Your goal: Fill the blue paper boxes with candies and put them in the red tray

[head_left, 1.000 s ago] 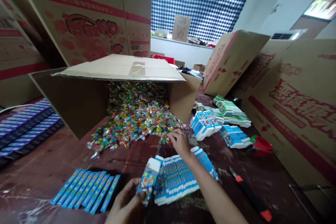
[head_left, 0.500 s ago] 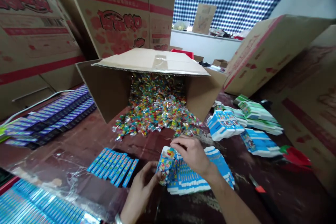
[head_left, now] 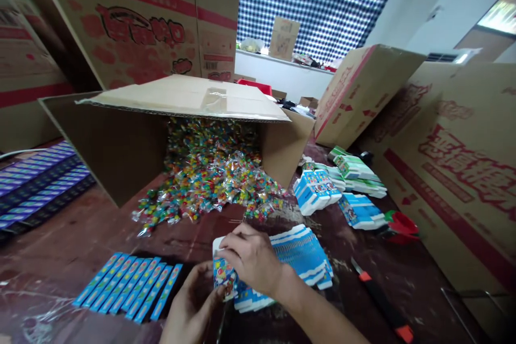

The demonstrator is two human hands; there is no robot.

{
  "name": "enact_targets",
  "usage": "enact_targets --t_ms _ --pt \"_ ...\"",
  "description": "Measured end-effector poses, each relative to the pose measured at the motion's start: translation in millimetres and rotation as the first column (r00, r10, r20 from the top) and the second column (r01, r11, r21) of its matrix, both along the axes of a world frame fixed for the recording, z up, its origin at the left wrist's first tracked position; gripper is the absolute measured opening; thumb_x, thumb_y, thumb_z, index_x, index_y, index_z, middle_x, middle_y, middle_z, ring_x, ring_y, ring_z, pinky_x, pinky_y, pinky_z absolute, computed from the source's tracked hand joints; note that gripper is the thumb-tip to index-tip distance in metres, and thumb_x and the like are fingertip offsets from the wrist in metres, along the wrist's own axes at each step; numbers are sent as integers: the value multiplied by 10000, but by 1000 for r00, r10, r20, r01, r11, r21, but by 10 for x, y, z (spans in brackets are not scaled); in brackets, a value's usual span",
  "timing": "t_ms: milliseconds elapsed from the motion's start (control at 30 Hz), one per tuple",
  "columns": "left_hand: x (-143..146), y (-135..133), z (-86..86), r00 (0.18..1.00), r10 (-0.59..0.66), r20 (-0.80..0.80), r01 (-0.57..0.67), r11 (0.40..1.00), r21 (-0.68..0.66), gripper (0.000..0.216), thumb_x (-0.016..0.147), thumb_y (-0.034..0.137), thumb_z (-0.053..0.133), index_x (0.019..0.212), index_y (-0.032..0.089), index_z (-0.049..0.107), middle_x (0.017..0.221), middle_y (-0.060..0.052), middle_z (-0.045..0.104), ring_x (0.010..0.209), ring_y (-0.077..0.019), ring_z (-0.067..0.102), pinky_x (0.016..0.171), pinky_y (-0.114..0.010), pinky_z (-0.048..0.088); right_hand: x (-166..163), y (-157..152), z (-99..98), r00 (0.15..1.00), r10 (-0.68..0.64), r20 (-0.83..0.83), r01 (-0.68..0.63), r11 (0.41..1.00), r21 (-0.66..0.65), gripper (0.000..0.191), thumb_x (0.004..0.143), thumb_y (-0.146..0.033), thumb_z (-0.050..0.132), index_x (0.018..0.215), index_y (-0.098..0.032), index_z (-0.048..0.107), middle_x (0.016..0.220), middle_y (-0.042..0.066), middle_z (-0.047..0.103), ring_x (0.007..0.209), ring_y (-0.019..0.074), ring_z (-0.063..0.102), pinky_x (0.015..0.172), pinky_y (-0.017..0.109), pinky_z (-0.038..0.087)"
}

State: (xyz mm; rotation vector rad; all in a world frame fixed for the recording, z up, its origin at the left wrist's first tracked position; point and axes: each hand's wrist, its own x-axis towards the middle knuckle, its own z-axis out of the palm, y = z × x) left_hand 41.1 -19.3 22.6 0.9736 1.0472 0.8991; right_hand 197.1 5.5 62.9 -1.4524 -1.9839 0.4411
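My left hand (head_left: 193, 301) grips the lower part of a small blue printed box (head_left: 224, 277), thumb on its front. The box stands tilted, its white top end up. At that top end the fingers of my right hand (head_left: 252, 258) are pressed together; what is between them is hidden. Under my right forearm, flat blue-and-white boxes (head_left: 302, 252) lie fanned out in overlapping rows. Left of my hands, several filled-looking blue boxes (head_left: 127, 286) lie side by side. Beyond, a carton (head_left: 189, 94) on its side spills small clear packets of coloured candies (head_left: 209, 183).
A box cutter (head_left: 379, 298) lies at the right, blade out. Stacks of blue boxes (head_left: 316, 193) and green boxes (head_left: 357, 169) stand behind it. Purple boxes (head_left: 44, 177) line the left side. Large cartons (head_left: 455, 161) enclose the table.
The view has swung right. My right hand has come down over the top of the small box, hiding more of it. A coloured packet seen near its fingertips earlier is now out of sight.
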Motion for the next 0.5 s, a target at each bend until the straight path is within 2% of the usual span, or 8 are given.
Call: enact_targets --t_ms 67,167,333,433,500 --pt "-6 4 11 997 75 23 -75 997 18 647 634 447 762 1170 184 514 1140 -129 660 1027 -315 632 834 -367 540 -10 -40 40 997 18 -75 -18 1000 6 159 884 -284 565 1009 -252 658 931 36 671 947 167 589 833 247 450" --pt "-48 28 45 991 133 -4 -133 990 45 837 604 398 798 1319 223 399 1249 -121 606 1097 -312 601 850 -340 545 -16 -93 14 965 -76 -253 83 996 18 200 865 -240 581 1055 -236 642 1056 50 653 1045 181 563 930 288 422" --pt "-133 81 58 992 111 -53 -110 994 20 697 574 430 807 1193 231 557 1237 -71 636 1135 -317 581 848 -308 559 -128 -220 -250 889 -91 -448 40 992 -121 330 810 -292 650 1136 -255 618 956 8 678 850 156 634 773 225 488" --pt "-168 108 25 995 93 -30 -93 996 -8 651 533 411 830 1124 246 609 1176 -48 676 1118 -325 592 837 -320 567 -211 -269 -366 869 -139 -476 80 987 -142 390 798 -265 645 1183 -259 582 939 2 669 835 151 627 769 217 483" --pt "-191 119 4 997 80 -24 -80 997 -17 580 535 416 826 1057 242 641 1129 -45 697 1114 -336 589 822 -329 572 -243 -271 -392 868 -138 -477 77 986 -146 365 803 -240 620 1166 -254 584 934 -1 664 815 141 620 750 209 481"
